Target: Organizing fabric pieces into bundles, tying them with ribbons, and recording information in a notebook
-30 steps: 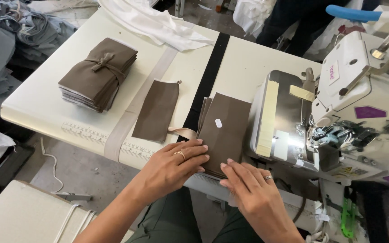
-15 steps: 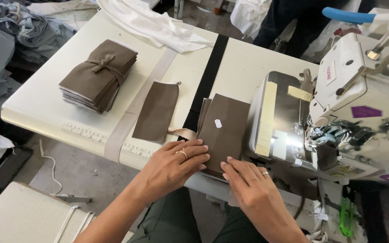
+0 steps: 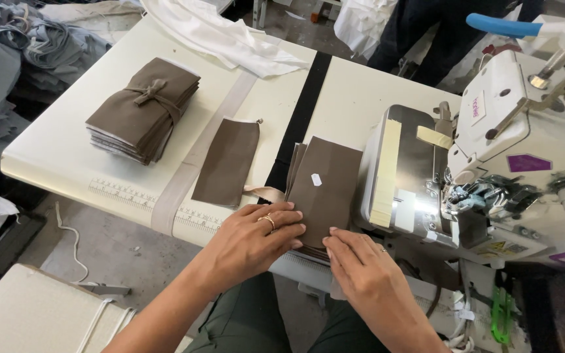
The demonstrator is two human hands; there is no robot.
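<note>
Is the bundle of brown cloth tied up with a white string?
No, the tied bundle on the table is bound with a strip of the same brown cloth, knotted on top.

left hand: palm down, fingers flat and together, ring on one finger | right hand: palm down, fingertips pressed forward, just beside the left hand | forearms: bare, converging from below

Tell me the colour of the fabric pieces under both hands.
Brown, the stack of fabric pieces in the head view, with a small white tag on top.
</note>
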